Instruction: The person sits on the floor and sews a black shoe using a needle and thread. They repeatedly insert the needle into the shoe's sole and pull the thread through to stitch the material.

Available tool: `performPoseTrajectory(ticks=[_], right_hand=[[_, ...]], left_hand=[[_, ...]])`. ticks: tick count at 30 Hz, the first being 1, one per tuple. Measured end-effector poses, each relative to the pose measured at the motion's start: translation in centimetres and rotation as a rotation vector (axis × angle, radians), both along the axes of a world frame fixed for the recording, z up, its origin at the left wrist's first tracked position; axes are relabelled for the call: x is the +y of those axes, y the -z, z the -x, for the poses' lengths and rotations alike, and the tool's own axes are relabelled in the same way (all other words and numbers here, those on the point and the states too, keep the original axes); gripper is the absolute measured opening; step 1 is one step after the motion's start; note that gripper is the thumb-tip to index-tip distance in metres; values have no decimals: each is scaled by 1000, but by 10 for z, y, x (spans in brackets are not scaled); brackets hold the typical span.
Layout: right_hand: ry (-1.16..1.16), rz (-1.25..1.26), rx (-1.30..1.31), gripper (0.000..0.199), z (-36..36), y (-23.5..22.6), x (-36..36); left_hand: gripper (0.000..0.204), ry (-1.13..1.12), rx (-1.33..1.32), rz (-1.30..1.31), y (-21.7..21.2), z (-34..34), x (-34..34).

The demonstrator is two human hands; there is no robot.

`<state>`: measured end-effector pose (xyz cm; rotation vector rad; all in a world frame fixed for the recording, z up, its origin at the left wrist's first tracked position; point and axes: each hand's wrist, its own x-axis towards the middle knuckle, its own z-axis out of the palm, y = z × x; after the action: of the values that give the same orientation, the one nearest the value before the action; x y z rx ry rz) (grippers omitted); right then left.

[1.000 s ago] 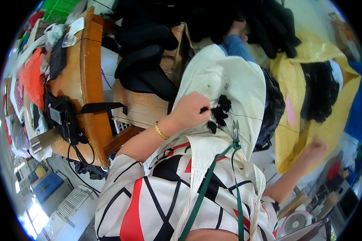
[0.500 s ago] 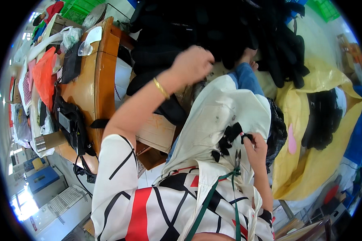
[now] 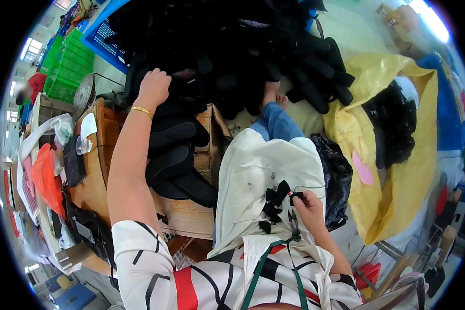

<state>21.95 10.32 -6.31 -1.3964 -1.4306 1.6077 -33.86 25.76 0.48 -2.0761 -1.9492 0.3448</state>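
Open air over the white apron (image 3: pixel 243 173), snips (image 3: pixel 294 221) beside right hand (image 3: pixel 310 207).

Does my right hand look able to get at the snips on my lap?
Probably yes: the snips lie uncovered close to the right hand, though that hand is occupied, pinching a small black piece.

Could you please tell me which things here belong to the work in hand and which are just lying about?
Seemingly part of the work:
- black piece, in the right hand
- other black pieces and snips, on the apron
- black pile, near the left hand

Seemingly just lying about:
- orange bag
- pink piece
- green crate
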Motion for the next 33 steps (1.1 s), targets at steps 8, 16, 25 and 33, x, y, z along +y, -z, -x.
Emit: performPoseTrajectory(ticks=[8,16,25,33], right_hand=[[211,-161,284,12,39,-33,-10],[257,-781,211,26,51,-57,-30],[423,-672,127,16,14,-61,4],[340,-553,-44,16,19,-33,-6]], left_hand=[[29,-125,-849,-290,-61,-157,-42],[20,-814,-2718,-113,-22,-340,-145],[41,-507,-1866,356,-29,-383,-221],[27,-828,-2496,232,29,-389,-241]])
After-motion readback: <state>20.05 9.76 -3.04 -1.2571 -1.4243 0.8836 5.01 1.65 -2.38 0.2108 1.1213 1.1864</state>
